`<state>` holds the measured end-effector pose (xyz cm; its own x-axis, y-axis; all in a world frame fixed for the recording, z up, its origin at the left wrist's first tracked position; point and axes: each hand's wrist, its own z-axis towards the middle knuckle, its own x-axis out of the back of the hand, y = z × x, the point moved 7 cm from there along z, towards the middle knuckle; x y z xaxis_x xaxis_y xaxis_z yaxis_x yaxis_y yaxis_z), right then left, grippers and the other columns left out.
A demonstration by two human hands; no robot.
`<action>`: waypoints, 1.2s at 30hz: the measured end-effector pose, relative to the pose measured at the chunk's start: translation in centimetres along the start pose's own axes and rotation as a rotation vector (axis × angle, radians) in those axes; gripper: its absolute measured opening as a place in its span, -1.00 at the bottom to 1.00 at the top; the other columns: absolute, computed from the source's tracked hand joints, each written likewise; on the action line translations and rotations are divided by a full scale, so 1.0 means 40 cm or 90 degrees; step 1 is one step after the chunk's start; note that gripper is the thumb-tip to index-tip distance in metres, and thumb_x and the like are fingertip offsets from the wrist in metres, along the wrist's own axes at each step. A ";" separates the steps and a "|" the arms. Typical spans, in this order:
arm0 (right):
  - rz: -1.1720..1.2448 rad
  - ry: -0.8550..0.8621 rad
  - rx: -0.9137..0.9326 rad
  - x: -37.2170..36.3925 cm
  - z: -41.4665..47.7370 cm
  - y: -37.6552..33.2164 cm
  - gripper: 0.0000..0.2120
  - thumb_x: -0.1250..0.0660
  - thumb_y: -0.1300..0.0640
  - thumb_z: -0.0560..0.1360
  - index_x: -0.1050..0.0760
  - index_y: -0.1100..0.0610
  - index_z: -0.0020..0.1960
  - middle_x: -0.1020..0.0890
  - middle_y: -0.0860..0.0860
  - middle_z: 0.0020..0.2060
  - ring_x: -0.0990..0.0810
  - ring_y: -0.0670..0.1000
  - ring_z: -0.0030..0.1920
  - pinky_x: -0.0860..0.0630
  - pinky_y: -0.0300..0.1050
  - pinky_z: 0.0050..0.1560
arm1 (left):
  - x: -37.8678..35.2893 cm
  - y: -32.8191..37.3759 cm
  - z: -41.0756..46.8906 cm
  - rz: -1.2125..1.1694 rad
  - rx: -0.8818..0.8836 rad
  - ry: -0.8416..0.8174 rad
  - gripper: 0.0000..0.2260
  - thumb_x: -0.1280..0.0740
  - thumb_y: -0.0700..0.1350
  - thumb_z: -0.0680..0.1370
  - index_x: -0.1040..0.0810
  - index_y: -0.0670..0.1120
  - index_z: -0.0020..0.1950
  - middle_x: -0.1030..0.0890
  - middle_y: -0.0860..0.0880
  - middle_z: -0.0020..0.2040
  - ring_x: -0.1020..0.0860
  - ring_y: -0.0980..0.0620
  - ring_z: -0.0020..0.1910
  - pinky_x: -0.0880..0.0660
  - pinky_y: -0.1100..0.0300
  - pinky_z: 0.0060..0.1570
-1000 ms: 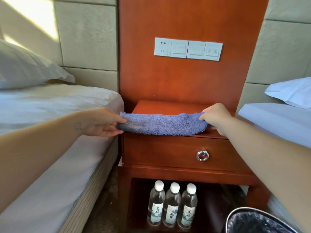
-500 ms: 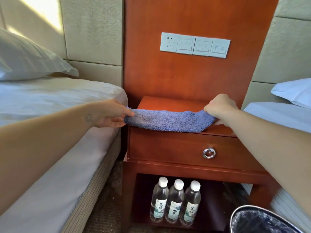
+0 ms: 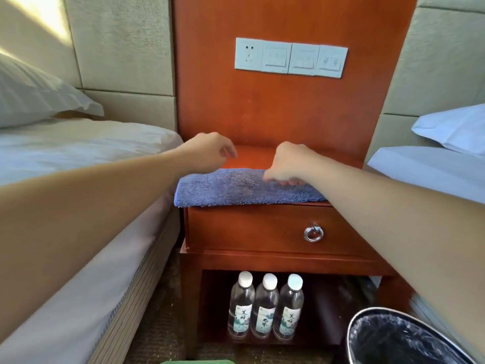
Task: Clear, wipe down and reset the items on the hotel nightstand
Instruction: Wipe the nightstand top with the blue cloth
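Left hand [image 3: 210, 152]: hovers over back left of table [image 3: 252, 157], off the surface. Fingers [image 3: 231, 153] loosely curled, slightly apart, hold nothing, clear of cloth [image 3: 236, 189].

Right hand [image 3: 290, 162]: knuckles up, fingers [image 3: 288, 182] curled under, tips down on cloth. Pinching or just pressing: cannot tell, tips half hidden under the hand.

Cloth: blue, fluffy, folded into a long strip. Lies along table's front edge, directly under right fingers, just in front of and below left fingers. Left end laps over table's front left corner. Right end hidden behind right forearm.

Between the two hands and behind cloth: strip of bare red-brown tabletop.

Below fingers: drawer [image 3: 249, 229], ring pull [image 3: 313, 233] under right forearm. Lower still, open shelf with three bottles [image 3: 265, 308], upright, white caps, side by side in a tight row.

Down and right of right fingers: bin [image 3: 393, 340] with black liner, cut off by frame edge, partly behind right forearm.

Above fingers: white switch panel [image 3: 291, 57] on wooden back board.

Left of left fingers: bed [image 3: 78, 143] with pillow [image 3: 34, 93], right against table's side.

Right of right fingers: second bed [image 3: 430, 169], another pillow [image 3: 454, 127] on it.
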<state>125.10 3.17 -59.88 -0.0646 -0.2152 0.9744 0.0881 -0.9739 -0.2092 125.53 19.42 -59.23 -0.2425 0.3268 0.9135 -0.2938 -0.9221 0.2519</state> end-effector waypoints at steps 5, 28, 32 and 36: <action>-0.007 -0.136 -0.020 -0.033 -0.012 -0.035 -0.62 -0.41 -0.18 0.45 -0.47 0.14 -0.14 -0.57 0.01 -0.25 -0.54 0.03 -0.26 -0.51 -0.09 -0.14 | -0.085 0.083 0.082 0.206 -0.100 -0.132 -0.66 -0.16 -0.19 0.58 -0.51 0.23 0.15 -0.57 0.17 0.20 -0.50 0.03 0.07 -0.37 0.10 -0.06; 0.240 0.025 -0.016 0.132 0.043 0.047 -0.79 -0.34 0.15 0.42 -0.53 0.25 0.00 -0.56 0.14 -0.09 -0.58 0.12 -0.16 -0.59 0.01 -0.07 | 0.077 0.042 0.148 0.008 -0.151 -0.036 -0.96 -0.34 -0.15 0.56 -0.51 -0.06 -0.01 -0.53 0.01 -0.13 -0.45 0.02 -0.10 -0.28 0.24 -0.17; 0.433 0.053 -0.018 0.213 0.056 0.099 -0.82 -0.29 0.24 0.42 -0.53 0.15 0.01 -0.56 0.03 -0.17 -0.58 0.04 -0.20 -0.54 0.02 0.07 | 0.128 0.045 0.131 -0.334 -0.051 -0.021 -0.87 -0.32 -0.11 0.60 -0.47 0.03 -0.14 -0.49 0.05 -0.24 -0.43 0.15 -0.27 -0.41 0.36 -0.29; 0.579 0.073 -0.025 0.234 0.068 0.121 -0.88 -0.25 0.26 0.43 -0.39 0.07 -0.11 -0.42 0.00 -0.28 -0.46 -0.01 -0.35 -0.52 -0.15 -0.31 | 0.116 0.057 0.119 -0.532 -0.007 -0.051 -0.86 -0.30 -0.03 0.61 -0.48 0.02 -0.15 -0.49 0.11 -0.31 -0.45 0.20 -0.40 -0.43 0.36 -0.41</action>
<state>127.63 -3.36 -51.55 -0.0847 -0.9037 0.4198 0.1200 -0.4275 -0.8960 128.15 17.86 -52.88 0.1250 0.8854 0.4478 -0.3566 -0.3811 0.8530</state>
